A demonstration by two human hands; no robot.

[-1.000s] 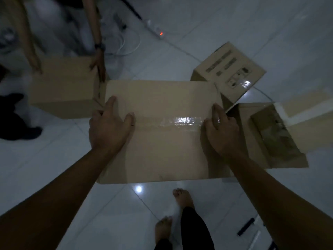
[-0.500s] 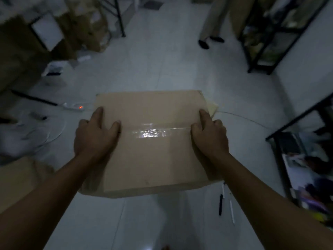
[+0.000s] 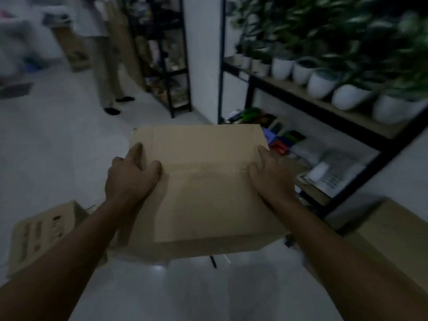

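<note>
A taped brown cardboard box [image 3: 203,181] is held up in front of me above the white tiled floor. My left hand [image 3: 132,174] grips its left edge, thumb on the top face and fingers curled down the side. On the box's right edge my right hand [image 3: 271,177] grips the same way. The undersides of both hands are hidden behind the box.
A black metal shelf [image 3: 301,98] with several white plant pots [image 3: 322,83] stands to the right, coloured items on its lower level. Another cardboard box [image 3: 41,230] lies low left and one [image 3: 393,237] low right. A person [image 3: 104,66] stands ahead left by a second rack [image 3: 166,66].
I have lifted the box off the floor and turned right with it; the view swung from the floor boxes to the plant shelf. Both hands keep their hold.
</note>
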